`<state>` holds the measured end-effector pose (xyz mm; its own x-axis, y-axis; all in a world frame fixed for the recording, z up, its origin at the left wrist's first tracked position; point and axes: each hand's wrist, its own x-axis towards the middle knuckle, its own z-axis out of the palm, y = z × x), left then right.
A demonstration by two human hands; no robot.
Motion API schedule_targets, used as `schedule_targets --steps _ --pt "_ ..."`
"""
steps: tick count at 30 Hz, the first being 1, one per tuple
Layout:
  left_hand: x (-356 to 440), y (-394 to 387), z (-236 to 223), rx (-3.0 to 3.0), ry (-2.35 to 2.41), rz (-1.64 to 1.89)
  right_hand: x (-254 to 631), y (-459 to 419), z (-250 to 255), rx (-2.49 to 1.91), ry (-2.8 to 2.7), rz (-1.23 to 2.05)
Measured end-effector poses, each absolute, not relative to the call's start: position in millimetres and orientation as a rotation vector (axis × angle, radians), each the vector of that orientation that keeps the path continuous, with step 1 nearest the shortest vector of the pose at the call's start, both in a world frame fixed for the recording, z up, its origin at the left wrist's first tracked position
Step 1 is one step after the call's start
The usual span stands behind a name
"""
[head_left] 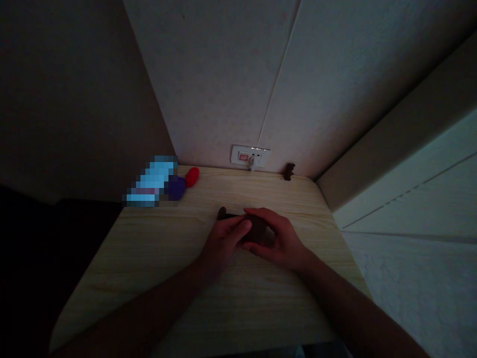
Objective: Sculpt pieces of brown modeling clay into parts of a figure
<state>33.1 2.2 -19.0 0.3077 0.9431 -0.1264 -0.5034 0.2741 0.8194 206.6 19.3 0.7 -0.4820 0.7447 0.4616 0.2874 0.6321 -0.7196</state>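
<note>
Both hands are closed around a dark brown object above the middle of the table. My left hand grips its left part, with the thumb lying on top. My right hand curls round its right end, fingers on the far side and thumb on the near side. A rounded brown knob sticks out beyond the left fingers; whether it belongs to the same object I cannot tell. Dim light and the fingers hide the object's exact kind.
On the pale wooden table, a purple round object and a red one lie back left by a pixelated bright patch. A small dark brown piece stands back right. A wall socket holds a plug. White panels flank the right.
</note>
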Motion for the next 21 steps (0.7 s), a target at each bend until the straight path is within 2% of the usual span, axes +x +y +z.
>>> schedule_targets --steps 9,21 --pt "30.3 2.3 -21.5 0.885 0.812 1.070 206.9 22.2 3.0 -0.717 -2.076 0.722" --pt "32.6 1.9 -19.6 0.909 0.801 1.053 204.0 18.1 -1.2 -0.811 -2.068 0.835"
